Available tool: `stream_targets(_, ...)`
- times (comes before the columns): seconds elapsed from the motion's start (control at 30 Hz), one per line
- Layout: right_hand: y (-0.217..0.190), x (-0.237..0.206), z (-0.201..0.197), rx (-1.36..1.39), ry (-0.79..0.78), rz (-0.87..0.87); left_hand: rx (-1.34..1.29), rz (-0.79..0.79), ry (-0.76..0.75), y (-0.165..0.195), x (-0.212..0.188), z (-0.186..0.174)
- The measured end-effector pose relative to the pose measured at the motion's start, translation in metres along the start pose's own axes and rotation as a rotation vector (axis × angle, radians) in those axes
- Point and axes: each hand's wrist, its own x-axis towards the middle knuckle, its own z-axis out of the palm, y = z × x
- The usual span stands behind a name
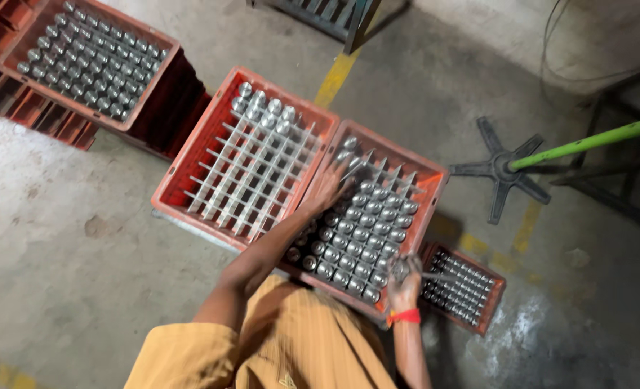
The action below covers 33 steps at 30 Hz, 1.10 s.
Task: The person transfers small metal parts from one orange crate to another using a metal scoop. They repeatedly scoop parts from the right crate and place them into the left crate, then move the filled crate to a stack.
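While the right hand [405,283] sits nearest the body, its fingers [411,267] are curled shut on a thin metal rod [441,276] that sticks out sideways past the fingertips, over the edge of the near orange crate [436,189] w/ a smaller crate of metal pieces [461,291] just beyond the knuckles. Farther out, the left hand [325,190] reaches into that same crate; its fingers look pinched on another slim rod [354,170] pointing away from the tips, tho the blur makes the grip hard to confirm. Round metal cylinders [363,234] fill the grid cells under and beside both hands. Judging by look, these parts are rigid steel, smooth, prob slippery and heavy for their size, not fragile; best gripped on the side wall or top rim. Beyond the left fingertips lies a mostly vacant crate [244,155] w/ a white divider grid, and farthest off a third crate [89,61], full.
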Motion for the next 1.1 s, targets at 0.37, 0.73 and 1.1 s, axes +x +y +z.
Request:
stream_targets(0.37,0.043,-0.034,0.016,-0.047,0.098,0.104,-0.035,0.011,0.207,-0.023,0.008,-0.042)
stream_targets(0.73,0.086,-0.053,0.03,-0.124,0.16,0.089,0.522,-0.072,0.165,-0.125,0.056,-0.141)
stream_targets(1.1,0.095,-0.059,0.021,-0.209,0.133,0.142,-0.95,-0.139,0.356,-0.084,-0.002,-0.129)
